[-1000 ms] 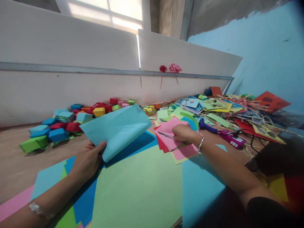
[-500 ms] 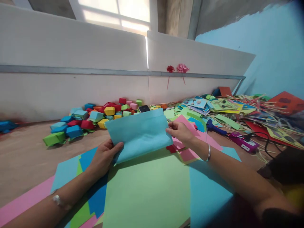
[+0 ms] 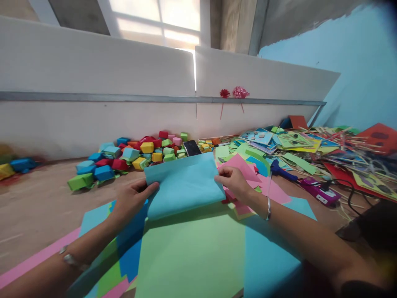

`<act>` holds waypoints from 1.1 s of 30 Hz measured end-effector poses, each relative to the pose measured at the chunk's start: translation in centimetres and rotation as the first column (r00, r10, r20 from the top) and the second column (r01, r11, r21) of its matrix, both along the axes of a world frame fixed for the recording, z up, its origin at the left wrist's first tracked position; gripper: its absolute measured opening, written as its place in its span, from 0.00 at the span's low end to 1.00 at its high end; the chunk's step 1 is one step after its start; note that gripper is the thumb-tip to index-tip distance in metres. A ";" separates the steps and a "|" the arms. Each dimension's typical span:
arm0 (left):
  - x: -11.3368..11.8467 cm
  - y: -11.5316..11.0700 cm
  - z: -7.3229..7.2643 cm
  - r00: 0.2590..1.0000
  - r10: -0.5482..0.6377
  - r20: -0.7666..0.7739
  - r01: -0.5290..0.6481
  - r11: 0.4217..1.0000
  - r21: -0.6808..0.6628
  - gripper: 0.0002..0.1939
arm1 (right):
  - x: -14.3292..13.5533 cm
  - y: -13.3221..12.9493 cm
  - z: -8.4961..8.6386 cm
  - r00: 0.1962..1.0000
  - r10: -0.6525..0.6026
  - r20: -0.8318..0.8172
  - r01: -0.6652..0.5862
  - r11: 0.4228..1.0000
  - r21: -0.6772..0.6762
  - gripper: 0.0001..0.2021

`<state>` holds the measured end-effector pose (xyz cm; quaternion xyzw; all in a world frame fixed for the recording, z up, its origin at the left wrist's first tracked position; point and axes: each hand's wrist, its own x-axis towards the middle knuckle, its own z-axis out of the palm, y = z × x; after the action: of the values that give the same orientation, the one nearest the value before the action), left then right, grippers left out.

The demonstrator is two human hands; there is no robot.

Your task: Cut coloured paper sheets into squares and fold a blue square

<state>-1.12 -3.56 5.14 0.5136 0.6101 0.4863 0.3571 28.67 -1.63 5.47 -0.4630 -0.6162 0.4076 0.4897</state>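
A folded light blue paper (image 3: 186,186) is held up between both hands, above a large pale green sheet (image 3: 192,256). At its left edge my left hand (image 3: 133,200) grips it, thumb on the front face and the other fingers partly hidden behind. My right hand (image 3: 234,180) pinches the right edge between thumb and fingers. More coloured sheets lie under and beside the green one: dark blue (image 3: 132,248) on the left and light blue (image 3: 269,256) on the right.
Small coloured paper boxes (image 3: 119,159) and a black phone (image 3: 191,148) lie beyond the paper. Pink paper pieces (image 3: 273,186), a blue glue gun (image 3: 283,170), a purple power strip (image 3: 319,191) and piled cards and sticks (image 3: 297,142) are on the right. A white panel (image 3: 124,124) stands behind.
The view has shifted slightly. The light blue paper sits a little lower, and more of the phone shows behind it. Both hands keep their hold.
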 end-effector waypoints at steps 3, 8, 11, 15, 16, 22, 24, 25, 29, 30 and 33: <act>-1.0 -0.6 0.5 0.997 -0.024 -0.074 0.021 0.999 -0.036 0.18 | -0.4 -0.2 -0.7 0.999 0.044 -0.009 -0.044 0.998 -0.035 0.11; -2.0 -2.9 1.4 0.993 -0.041 -0.107 0.025 0.988 -0.154 0.21 | -1.0 -1.1 -1.8 0.995 0.101 0.011 -0.097 0.981 -0.170 0.09; -2.3 -4.2 1.6 0.993 -0.057 -0.108 0.030 0.971 -0.238 0.21 | -1.1 -1.8 -1.7 0.980 0.156 0.124 -0.127 0.969 -0.213 0.08; -2.8 -5.5 1.1 0.992 -0.082 -0.092 0.046 0.940 -0.337 0.24 | -1.4 -2.4 -1.2 0.932 0.262 0.252 -0.206 0.951 -0.229 0.14; -2.8 -5.7 0.9 0.992 -0.087 -0.086 0.052 0.934 -0.353 0.24 | -1.5 -2.4 -1.1 0.928 0.266 0.263 -0.209 0.952 -0.224 0.17; -3.1 -6.7 0.1 0.981 -0.152 -0.122 0.090 0.909 -0.407 0.24 | -2.1 -2.8 -1.4 0.924 0.221 0.312 -0.157 0.963 -0.218 0.17; -3.4 -6.7 -0.2 0.967 -0.194 -0.167 0.112 0.907 -0.406 0.24 | -2.3 -2.9 -1.7 0.913 0.221 0.343 -0.147 0.962 -0.230 0.15; -3.6 -6.7 -0.5 0.960 -0.208 -0.187 0.119 0.908 -0.401 0.24 | -2.4 -2.9 -1.8 0.901 0.217 0.375 -0.138 0.964 -0.226 0.14; -4.7 -6.6 -1.8 0.933 -0.229 -0.279 0.117 0.922 -0.368 0.24 | -2.8 -3.1 -2.1 0.801 0.168 0.574 -0.094 0.983 -0.156 0.12; -5.0 -6.6 -2.2 0.923 -0.237 -0.303 0.119 0.925 -0.361 0.24 | -2.9 -3.1 -2.0 0.773 0.158 0.614 -0.086 0.986 -0.145 0.12; -5.6 -6.5 -2.9 0.884 -0.272 -0.381 0.129 0.924 -0.361 0.25 | -3.2 -3.3 -1.8 0.713 0.161 0.682 -0.076 0.985 -0.154 0.13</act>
<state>-6.74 -10.04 2.26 0.6019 0.6873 0.2157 0.3447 25.47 -4.90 3.71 -0.5684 -0.7583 0.2703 0.1696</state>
